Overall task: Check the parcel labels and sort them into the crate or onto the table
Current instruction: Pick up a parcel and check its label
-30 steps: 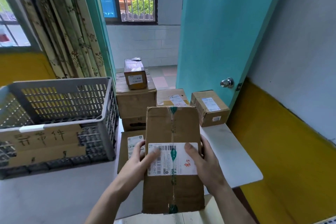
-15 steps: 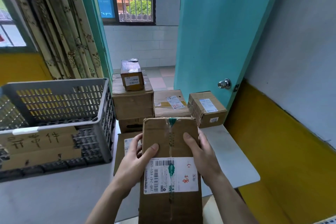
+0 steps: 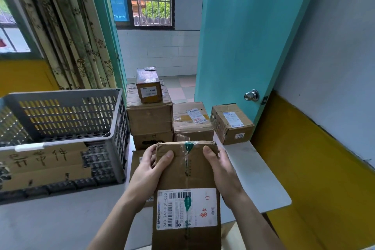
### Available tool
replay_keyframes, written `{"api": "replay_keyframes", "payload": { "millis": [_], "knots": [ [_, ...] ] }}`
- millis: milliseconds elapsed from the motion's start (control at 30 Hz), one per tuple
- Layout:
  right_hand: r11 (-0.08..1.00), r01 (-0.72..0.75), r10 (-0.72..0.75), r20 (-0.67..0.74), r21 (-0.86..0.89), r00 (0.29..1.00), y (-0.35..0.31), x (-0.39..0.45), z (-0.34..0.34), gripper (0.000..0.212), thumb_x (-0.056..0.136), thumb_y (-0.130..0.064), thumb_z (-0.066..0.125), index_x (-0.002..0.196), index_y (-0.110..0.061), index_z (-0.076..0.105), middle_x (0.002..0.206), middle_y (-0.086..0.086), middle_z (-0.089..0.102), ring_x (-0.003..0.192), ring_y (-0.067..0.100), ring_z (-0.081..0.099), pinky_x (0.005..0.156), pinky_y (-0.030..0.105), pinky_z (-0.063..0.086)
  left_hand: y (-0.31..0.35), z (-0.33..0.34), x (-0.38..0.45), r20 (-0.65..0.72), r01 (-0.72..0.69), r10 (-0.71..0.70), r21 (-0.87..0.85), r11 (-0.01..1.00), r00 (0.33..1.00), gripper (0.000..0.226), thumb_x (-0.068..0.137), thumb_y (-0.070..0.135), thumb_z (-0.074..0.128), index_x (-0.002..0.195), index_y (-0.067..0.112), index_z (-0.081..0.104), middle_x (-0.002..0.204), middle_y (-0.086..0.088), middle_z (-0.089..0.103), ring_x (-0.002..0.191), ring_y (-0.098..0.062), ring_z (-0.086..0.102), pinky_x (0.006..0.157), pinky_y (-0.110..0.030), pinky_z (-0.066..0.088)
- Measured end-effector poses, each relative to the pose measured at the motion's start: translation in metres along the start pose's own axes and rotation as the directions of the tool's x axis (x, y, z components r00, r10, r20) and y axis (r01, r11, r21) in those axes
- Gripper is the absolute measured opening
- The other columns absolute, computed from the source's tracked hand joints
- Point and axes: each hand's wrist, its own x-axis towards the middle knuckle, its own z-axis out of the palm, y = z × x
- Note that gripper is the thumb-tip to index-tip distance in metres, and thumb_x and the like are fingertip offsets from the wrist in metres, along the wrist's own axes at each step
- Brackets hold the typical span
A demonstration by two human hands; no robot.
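A long brown cardboard parcel (image 3: 188, 172) with green tape down its middle is held in front of me, above the white table (image 3: 255, 170). Its white barcode label (image 3: 186, 209) faces up near the close end. My left hand (image 3: 149, 172) grips its left side near the far end. My right hand (image 3: 221, 172) grips the right side, thumb on top. A grey slotted crate (image 3: 67, 128) with a handwritten cardboard sign stands on the table at the left and looks empty.
Several other parcels are stacked behind the held one: a small box (image 3: 149, 85) on a large one (image 3: 150, 115), a labelled box (image 3: 191, 122) and another (image 3: 232, 123) at the right. A flat parcel (image 3: 137, 160) lies under my left hand. A teal door (image 3: 243, 36) stands close behind.
The parcel has come toward me and dropped lower in view, so its label now sits near the bottom. Both hands have slid from the label to the parcel's far end.
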Motion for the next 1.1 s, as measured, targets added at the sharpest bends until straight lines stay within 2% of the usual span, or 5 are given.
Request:
{"api": "replay_keyframes", "payload": {
  "millis": [133,400,667,900,1100],
  "knots": [
    [0.999,0.022,-0.025,-0.059,-0.047,0.998,-0.002,0.0,0.004,0.066,0.069,-0.082,0.057,0.125,-0.047,0.048,0.117,-0.003,0.07,0.105,0.017,0.071,0.086,0.042,0.064,-0.005,-0.002,0.002,-0.003,0.028,-0.028,0.063,0.998,1.0,0.087,0.067,0.084,0.072,0.141,0.048,0.047,0.115,0.012,0.078,0.099,-0.015,0.078,0.084,-0.035,0.063],
    [0.985,0.04,-0.017,0.135,-0.168,0.991,0.005,0.0,0.001,0.138,0.046,-0.1,0.061,0.161,-0.042,0.012,0.164,-0.011,0.032,0.146,0.021,0.044,0.114,0.042,0.045,-0.007,-0.009,0.008,-0.017,0.055,-0.057,-0.124,0.991,0.998,0.061,0.082,0.07,0.072,0.131,0.036,0.057,0.116,-0.003,0.079,0.103,-0.027,0.078,0.079,-0.037,0.065],
    [0.916,0.136,-0.177,-0.074,-0.377,0.982,0.008,-0.003,0.012,0.119,0.059,-0.093,0.063,0.156,-0.029,0.036,0.145,-0.01,0.055,0.131,0.011,0.056,0.105,0.036,0.054,-0.007,0.008,0.006,-0.313,-0.055,0.154,0.304,0.951,0.937,0.069,0.088,0.059,0.068,0.145,0.032,0.039,0.13,0.003,0.06,0.117,-0.015,0.062,0.079,-0.021,0.048],
    [0.887,0.152,-0.192,-0.048,-0.435,0.98,0.003,-0.004,0.016,0.103,0.078,-0.095,0.032,0.159,-0.032,0.032,0.158,-0.01,0.04,0.143,0.01,0.041,0.116,0.035,0.043,0.004,0.019,0.008,-0.131,0.052,-0.003,0.371,0.927,0.991,0.157,0.038,0.108,0.053,0.164,0.036,-0.006,0.173,0.003,0.011,0.158,-0.023,0.02,0.126,-0.051,0.025],
    [0.918,0.155,-0.225,-0.157,-0.364,0.962,-0.001,-0.001,0.009,0.07,0.086,-0.07,0.049,0.143,-0.029,0.052,0.131,-0.011,0.06,0.119,0.009,0.059,0.098,0.029,0.055,0.007,0.016,0.013,-0.072,0.084,-0.062,0.358,0.93,0.996,0.161,0.036,0.108,0.056,0.162,0.038,-0.016,0.175,0.003,0.004,0.16,-0.019,0.012,0.129,-0.051,0.019]
  ]
}}
